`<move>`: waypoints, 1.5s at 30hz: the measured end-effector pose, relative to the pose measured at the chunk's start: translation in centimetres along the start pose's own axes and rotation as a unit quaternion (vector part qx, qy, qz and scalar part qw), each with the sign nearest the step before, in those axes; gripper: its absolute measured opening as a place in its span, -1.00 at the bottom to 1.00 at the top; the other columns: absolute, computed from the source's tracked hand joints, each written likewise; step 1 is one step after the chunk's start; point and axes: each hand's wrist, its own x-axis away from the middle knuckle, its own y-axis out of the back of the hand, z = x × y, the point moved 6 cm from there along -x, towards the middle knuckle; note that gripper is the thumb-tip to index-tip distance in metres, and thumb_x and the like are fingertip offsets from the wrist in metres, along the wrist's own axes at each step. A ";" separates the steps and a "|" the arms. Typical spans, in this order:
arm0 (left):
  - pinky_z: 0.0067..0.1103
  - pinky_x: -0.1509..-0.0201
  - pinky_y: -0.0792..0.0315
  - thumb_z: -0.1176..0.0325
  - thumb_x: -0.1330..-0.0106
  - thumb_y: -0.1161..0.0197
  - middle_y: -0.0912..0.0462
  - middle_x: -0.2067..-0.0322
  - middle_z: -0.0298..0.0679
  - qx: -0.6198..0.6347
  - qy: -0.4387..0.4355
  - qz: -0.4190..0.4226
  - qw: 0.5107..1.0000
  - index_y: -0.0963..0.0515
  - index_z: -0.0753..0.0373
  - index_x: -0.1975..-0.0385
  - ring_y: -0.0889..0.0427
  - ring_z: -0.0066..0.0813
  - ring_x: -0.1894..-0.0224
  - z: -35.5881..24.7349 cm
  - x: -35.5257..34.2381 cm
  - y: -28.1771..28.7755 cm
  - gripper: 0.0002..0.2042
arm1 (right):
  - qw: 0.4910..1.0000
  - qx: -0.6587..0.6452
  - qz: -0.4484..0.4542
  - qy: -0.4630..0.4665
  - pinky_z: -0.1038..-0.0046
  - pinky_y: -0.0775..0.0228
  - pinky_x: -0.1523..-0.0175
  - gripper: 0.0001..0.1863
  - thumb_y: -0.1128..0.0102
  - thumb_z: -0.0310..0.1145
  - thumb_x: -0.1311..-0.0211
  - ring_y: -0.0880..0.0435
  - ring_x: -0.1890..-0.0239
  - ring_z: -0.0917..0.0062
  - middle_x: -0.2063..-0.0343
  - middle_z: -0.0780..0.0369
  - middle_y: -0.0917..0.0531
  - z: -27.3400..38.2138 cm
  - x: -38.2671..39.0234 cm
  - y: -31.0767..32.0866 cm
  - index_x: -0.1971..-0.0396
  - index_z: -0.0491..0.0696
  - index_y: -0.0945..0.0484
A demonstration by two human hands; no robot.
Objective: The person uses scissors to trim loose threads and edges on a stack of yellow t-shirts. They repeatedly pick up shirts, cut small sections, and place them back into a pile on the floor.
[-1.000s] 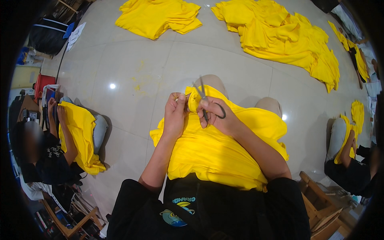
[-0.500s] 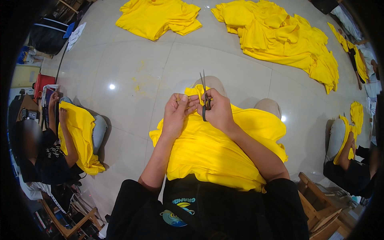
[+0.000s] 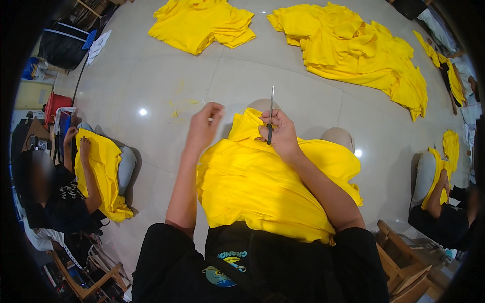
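While draped over the person's lap and knees, the yellow garment (image 3: 268, 187) sits bunched and wrinkled, one folded edge pulled up near the right hand (image 3: 279, 135). Plain bright yellow fabric, no print visible.

Right hand: grip clenched around small scissors (image 3: 271, 116), dark handle in the fist, slim metal blades pointing straight up and away from the body. Knuckles rest on the raised fabric edge. Forearm runs diagonally across the garment from lower right.

Left hand (image 3: 203, 126): lifted off the cloth, just left of it, fingers loosely curled, thumb and fingertips close together; cannot tell if anything is pinched. Grip otherwise released.

Pale tiled floor (image 3: 151, 81) beyond, two yellow garment piles (image 3: 353, 50) further out. Other people seated left and right, each with yellow cloth on their lap.
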 end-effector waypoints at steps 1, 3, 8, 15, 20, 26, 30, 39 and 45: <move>-0.42 0.06 -0.66 0.36 -0.61 -0.38 -0.85 0.07 -0.12 0.037 -0.010 0.018 0.999 -0.71 0.26 -0.13 -0.80 -0.26 0.13 -2.6 0.9 -1.2 -0.78 | 1.000 -0.008 0.004 0.007 0.43 -0.86 0.07 -0.60 -0.41 -0.59 -0.41 -0.75 0.14 0.60 -0.01 0.21 -0.67 0.1 0.0 0.0 -0.17 -0.12 -0.53; -0.46 0.09 -0.64 0.39 -0.58 -0.41 -0.85 0.11 -0.15 0.040 -0.065 -0.005 0.997 -0.72 0.28 -0.10 -0.76 -0.32 0.18 -6.0 2.5 -2.9 -0.80 | 1.000 -0.019 0.021 0.002 0.46 -0.84 0.08 -0.61 -0.41 -0.58 -0.42 -0.75 0.16 0.62 0.02 0.25 -0.70 -0.2 -0.1 -0.1 -0.18 -0.10 -0.53; -0.58 0.17 -0.52 0.42 -0.54 -0.46 -0.82 0.21 -0.36 0.136 -0.022 0.004 0.990 -0.77 0.32 0.02 -0.59 -0.65 0.25 -5.8 3.1 -4.8 -0.85 | 0.998 -0.032 0.036 -0.029 0.48 -0.81 0.12 -0.62 -0.42 -0.56 -0.45 -0.76 0.21 0.64 0.13 0.31 -0.73 -0.2 0.1 -0.7 -0.17 -0.09 -0.55; -0.61 0.16 -0.52 0.44 -0.59 -0.41 -0.75 0.35 -0.35 0.148 0.011 -0.001 0.989 -0.72 0.37 0.11 -0.58 -0.66 0.29 -4.7 2.6 -5.0 -0.89 | 0.998 -0.053 0.025 -0.033 0.49 -0.81 0.14 -0.63 -0.44 -0.55 -0.43 -0.75 0.29 0.63 0.16 0.31 -0.73 -0.2 0.2 -0.7 -0.15 -0.12 -0.56; -0.61 0.12 -0.52 0.40 -0.72 -0.25 -0.66 0.32 -0.38 0.188 0.004 -0.028 0.982 -0.59 0.32 0.07 -0.57 -0.67 0.25 -3.5 2.3 -5.1 -0.88 | 0.998 -0.049 0.021 -0.039 0.49 -0.80 0.15 -0.64 -0.45 -0.55 -0.43 -0.73 0.34 0.63 0.21 0.32 -0.69 -0.1 0.3 -0.8 -0.13 -0.13 -0.56; -0.61 -0.04 -0.50 0.30 -0.81 -0.10 -0.63 0.16 -0.40 0.258 0.031 0.016 0.966 -0.51 0.24 0.03 -0.57 -0.68 0.09 -2.4 2.0 -5.7 -0.84 | 0.998 -0.044 0.013 -0.054 0.50 -0.78 0.18 -0.65 -0.47 -0.52 -0.44 -0.72 0.38 0.63 0.24 0.33 -0.67 0.1 0.3 -0.8 -0.12 -0.13 -0.56; -0.61 -0.03 -0.52 0.23 -0.82 -0.10 -0.67 0.16 -0.36 0.292 0.052 0.002 0.955 -0.53 0.28 0.01 -0.57 -0.66 0.14 -2.9 2.0 -5.8 -0.78 | 1.000 -0.003 0.003 -0.030 0.52 -0.75 0.20 -0.65 -0.47 -0.50 -0.45 -0.73 0.38 0.61 0.24 0.31 -0.67 0.6 0.3 -0.5 -0.12 -0.15 -0.55; -0.61 -0.05 -0.53 0.17 -0.82 -0.13 -0.72 0.15 -0.37 0.378 0.132 -0.002 0.916 -0.58 0.31 -0.03 -0.61 -0.67 0.12 -2.2 1.8 -5.6 -0.71 | 0.984 0.065 0.136 -0.096 0.54 -0.62 0.29 -0.73 -0.50 -0.35 -0.47 -0.79 0.45 0.56 0.31 0.23 -0.74 5.7 5.3 -3.0 0.05 -0.19 -0.64; -0.63 -0.02 -0.51 0.16 -0.82 -0.12 -0.72 0.14 -0.36 0.392 0.116 -0.011 0.912 -0.59 0.31 -0.03 -0.58 -0.70 0.13 -2.6 2.1 -5.6 -0.70 | 0.945 -0.017 0.218 -0.244 0.53 -0.56 0.30 -0.72 -0.46 -0.25 -0.45 -0.76 0.51 0.56 0.35 0.29 -0.71 2.2 6.5 -4.3 0.04 -0.11 -0.67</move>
